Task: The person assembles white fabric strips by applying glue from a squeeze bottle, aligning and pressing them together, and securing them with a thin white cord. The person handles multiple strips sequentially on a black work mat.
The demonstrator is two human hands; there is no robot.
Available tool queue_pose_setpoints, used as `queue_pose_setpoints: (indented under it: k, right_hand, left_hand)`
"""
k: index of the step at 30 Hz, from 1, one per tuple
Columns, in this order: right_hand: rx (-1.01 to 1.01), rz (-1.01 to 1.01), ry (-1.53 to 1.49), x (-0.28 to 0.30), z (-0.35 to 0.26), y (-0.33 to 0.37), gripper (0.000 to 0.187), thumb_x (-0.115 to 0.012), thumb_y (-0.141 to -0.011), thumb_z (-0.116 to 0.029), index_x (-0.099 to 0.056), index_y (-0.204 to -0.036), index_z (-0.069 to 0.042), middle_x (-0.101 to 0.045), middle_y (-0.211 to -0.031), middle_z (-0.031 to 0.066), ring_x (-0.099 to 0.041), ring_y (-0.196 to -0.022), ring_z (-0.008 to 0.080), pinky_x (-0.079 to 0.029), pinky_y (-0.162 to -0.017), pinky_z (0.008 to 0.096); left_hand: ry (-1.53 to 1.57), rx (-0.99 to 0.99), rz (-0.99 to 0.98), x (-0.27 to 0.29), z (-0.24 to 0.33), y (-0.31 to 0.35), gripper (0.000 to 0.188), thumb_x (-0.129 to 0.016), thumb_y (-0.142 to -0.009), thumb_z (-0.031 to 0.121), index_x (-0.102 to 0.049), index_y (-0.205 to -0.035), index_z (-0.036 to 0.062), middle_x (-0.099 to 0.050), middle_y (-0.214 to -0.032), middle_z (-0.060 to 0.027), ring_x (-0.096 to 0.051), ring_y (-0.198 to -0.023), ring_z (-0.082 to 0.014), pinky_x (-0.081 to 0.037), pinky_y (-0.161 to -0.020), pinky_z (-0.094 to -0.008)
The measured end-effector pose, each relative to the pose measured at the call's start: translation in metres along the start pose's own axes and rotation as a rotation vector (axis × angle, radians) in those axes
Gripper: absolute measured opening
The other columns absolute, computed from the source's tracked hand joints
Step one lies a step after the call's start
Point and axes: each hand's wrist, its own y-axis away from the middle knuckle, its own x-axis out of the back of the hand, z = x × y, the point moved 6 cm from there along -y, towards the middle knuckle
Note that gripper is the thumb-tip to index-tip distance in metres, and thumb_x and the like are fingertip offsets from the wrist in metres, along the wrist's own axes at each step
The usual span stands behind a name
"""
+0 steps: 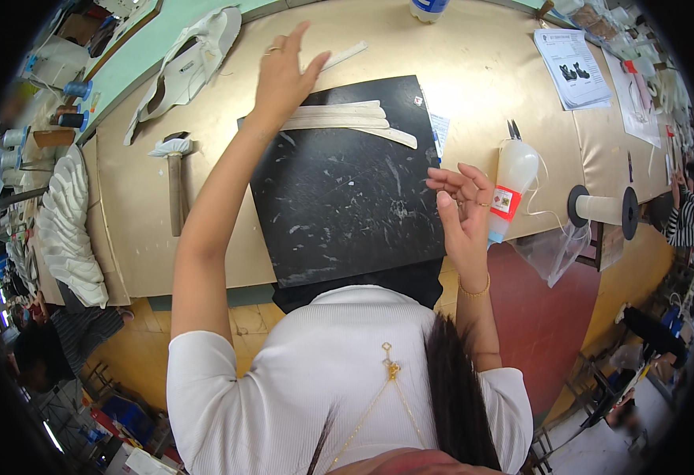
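My left hand (pixel 284 75) is stretched over the far left corner of a scuffed black board (pixel 343 206). Its fingers are spread, with the thumb close to a loose white strip (pixel 347 55); whether they touch I cannot tell. Several pale strips (pixel 335 119) lie in a fanned stack across the board's far part, partly behind my left wrist. My right hand (pixel 466 210) hovers at the board's right edge, fingers loosely bent and apart, with nothing visible in it. Just right of it lies a white squeeze bottle (pixel 515 168) with a red label, dark pointed tips showing at its far end.
To the left lie a hammer (pixel 175 186) with a wrapped head, a white cut piece (pixel 193 67) and a row of stacked white pieces (pixel 68 226). Rightward are printed sheets (pixel 572 67), a spool (pixel 600 210) and a clear plastic bag (pixel 553 252). A bottle (pixel 428 9) stands at the far edge.
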Motion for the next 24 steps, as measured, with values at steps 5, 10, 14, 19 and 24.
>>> queue_pose_setpoints:
  k: [5, 10, 14, 19, 24]
  right_hand:
    - [-0.069, 0.064, 0.305, 0.023, 0.017, 0.004, 0.045, -0.06, -0.101, -0.011, -0.037, -0.14, -0.003, -0.059, -0.134, 0.0206, -0.057, -0.122, 0.0265, -0.044, -0.101, 0.0356]
    - [0.019, 0.018, 0.967, 0.02, 0.027, 0.013, 0.053, -0.069, -0.096, -0.025, -0.046, -0.138, -0.003, -0.054, -0.14, 0.0208, -0.047, -0.131, 0.0385, -0.036, -0.108, 0.0508]
    - [0.049, -0.072, 1.044, 0.004, 0.038, 0.032, 0.056, -0.073, -0.093, -0.029, -0.048, -0.137, -0.006, -0.052, -0.143, 0.0212, -0.043, -0.134, 0.0416, -0.031, -0.109, 0.0553]
    - [-0.006, -0.084, 1.04, 0.001, 0.032, 0.035, 0.053, -0.075, -0.091, -0.03, -0.052, -0.133, -0.008, -0.056, -0.14, 0.0172, -0.045, -0.134, 0.0376, -0.028, -0.109, 0.0513]
    - [0.08, -0.139, 1.17, 0.004, 0.019, 0.039, 0.047, -0.076, -0.09, -0.031, -0.054, -0.125, -0.009, -0.061, -0.134, 0.0113, -0.053, -0.129, 0.0297, -0.029, -0.107, 0.0482]
  left_hand:
    - [0.194, 0.098, 0.156, 0.061, 0.008, 0.055, 0.057, -0.077, -0.089, 0.023, -0.053, -0.138, 0.006, -0.057, -0.11, -0.0116, -0.056, -0.104, -0.0256, -0.045, -0.093, -0.0382]
    - [0.238, 0.472, 0.121, 0.092, -0.01, 0.155, 0.065, -0.073, -0.093, 0.027, -0.045, -0.145, 0.001, -0.051, -0.13, -0.0165, -0.052, -0.118, -0.0274, -0.042, -0.101, -0.0388]
    - [0.065, 0.636, -0.135, 0.077, 0.001, 0.242, 0.078, -0.069, -0.096, 0.033, -0.031, -0.153, -0.0041, -0.031, -0.152, -0.0266, -0.03, -0.143, -0.0412, -0.026, -0.118, -0.0473]
    - [0.137, 0.693, -0.215, 0.062, 0.024, 0.272, 0.082, -0.068, -0.097, 0.036, -0.027, -0.153, -0.0079, -0.023, -0.158, -0.0291, -0.013, -0.151, -0.0452, -0.015, -0.122, -0.0519]
    - [0.37, 0.796, -0.161, 0.06, 0.018, 0.28, 0.078, -0.065, -0.098, 0.034, -0.028, -0.15, -0.0112, -0.019, -0.16, -0.0263, -0.016, -0.152, -0.0404, -0.018, -0.122, -0.0505]
